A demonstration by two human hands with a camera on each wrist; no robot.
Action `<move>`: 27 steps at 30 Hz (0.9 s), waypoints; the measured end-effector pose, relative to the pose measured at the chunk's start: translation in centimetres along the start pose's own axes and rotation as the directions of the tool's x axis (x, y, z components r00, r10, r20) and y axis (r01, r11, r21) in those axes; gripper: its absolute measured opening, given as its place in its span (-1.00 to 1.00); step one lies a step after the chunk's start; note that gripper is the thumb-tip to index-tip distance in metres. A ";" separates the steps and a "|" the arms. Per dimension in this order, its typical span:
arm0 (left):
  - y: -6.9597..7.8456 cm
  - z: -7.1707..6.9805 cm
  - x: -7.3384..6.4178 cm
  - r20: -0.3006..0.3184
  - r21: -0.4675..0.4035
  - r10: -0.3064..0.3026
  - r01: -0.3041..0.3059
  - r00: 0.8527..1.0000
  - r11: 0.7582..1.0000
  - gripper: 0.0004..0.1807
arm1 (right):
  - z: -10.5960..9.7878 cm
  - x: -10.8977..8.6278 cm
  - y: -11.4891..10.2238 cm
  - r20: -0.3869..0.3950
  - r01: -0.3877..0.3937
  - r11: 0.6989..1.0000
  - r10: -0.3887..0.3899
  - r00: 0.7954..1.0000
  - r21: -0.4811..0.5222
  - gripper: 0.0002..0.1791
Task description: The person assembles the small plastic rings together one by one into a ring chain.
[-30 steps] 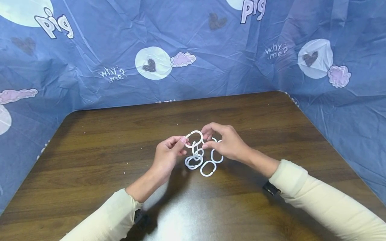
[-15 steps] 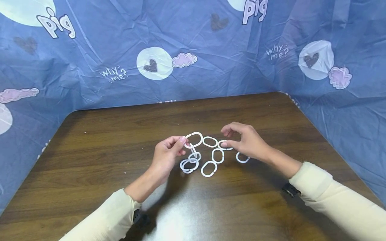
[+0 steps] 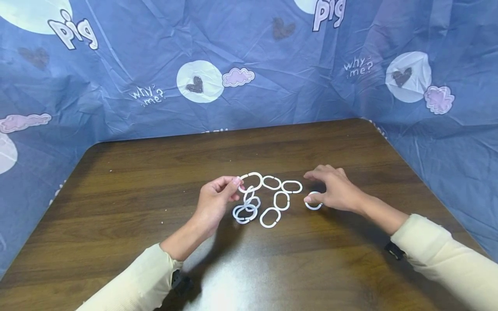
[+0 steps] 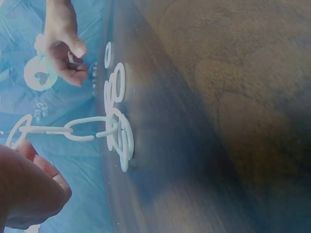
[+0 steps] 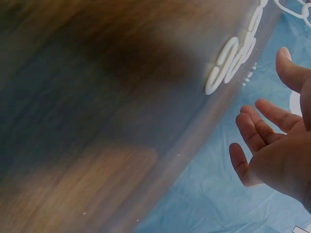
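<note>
My left hand [image 3: 215,201] pinches the top link of a chain of white plastic links [image 3: 255,173]. In the left wrist view the chain [image 4: 46,129] runs from the fingers down to the wood table, where its lower links [image 4: 127,145] lie in a small heap. Each link is an oval ring with a narrow gap in its side. My right hand [image 3: 336,190] is over a separate link [image 3: 313,209] on the right, the thumb overlapping it in the head view. Nothing lies between the right fingers [image 5: 250,131] in the right wrist view.
Several loose white links [image 3: 261,218] lie between my hands, edges close together. The dark wood table [image 3: 155,172] has rounded far corners. A blue printed cloth [image 3: 253,108] hangs behind it and along its sides.
My right hand has moved right, away from the chain and past the loose links, to the separate link. The left hand stays nearly in place, still pinching the top link; the heap shifted slightly.
</note>
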State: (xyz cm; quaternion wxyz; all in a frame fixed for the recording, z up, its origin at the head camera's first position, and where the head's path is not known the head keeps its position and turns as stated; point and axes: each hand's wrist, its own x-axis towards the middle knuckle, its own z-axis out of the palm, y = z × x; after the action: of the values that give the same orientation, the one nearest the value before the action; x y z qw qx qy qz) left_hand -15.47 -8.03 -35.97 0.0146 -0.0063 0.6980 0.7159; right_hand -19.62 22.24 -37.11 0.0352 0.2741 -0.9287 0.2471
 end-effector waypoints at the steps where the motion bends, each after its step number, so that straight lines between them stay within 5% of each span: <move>1: 0.0 0.0 0.0 -0.001 0.000 0.000 0.000 1.000 1.000 -0.77 | 0.0 -0.1 0.1 0.005 -0.005 1.000 0.005 1.000 -0.015 -0.39; 14: 0.0 0.0 0.0 0.001 -0.001 -0.003 0.003 1.000 1.000 -0.78 | 0.5 -1.0 0.5 0.051 -0.064 0.987 0.072 0.996 -0.147 -0.28; 27: 0.1 -0.1 0.0 0.004 -0.009 0.003 -0.003 1.000 1.000 -0.81 | 1.3 -1.5 0.6 0.068 -0.039 0.953 0.062 0.996 -0.302 -0.08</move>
State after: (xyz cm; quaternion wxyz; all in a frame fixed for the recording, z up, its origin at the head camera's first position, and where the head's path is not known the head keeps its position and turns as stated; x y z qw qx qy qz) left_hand -15.50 -8.16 -35.87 0.0149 -0.0041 0.6948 0.7190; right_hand -18.63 22.81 -38.81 0.0345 0.2509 -0.9629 0.0935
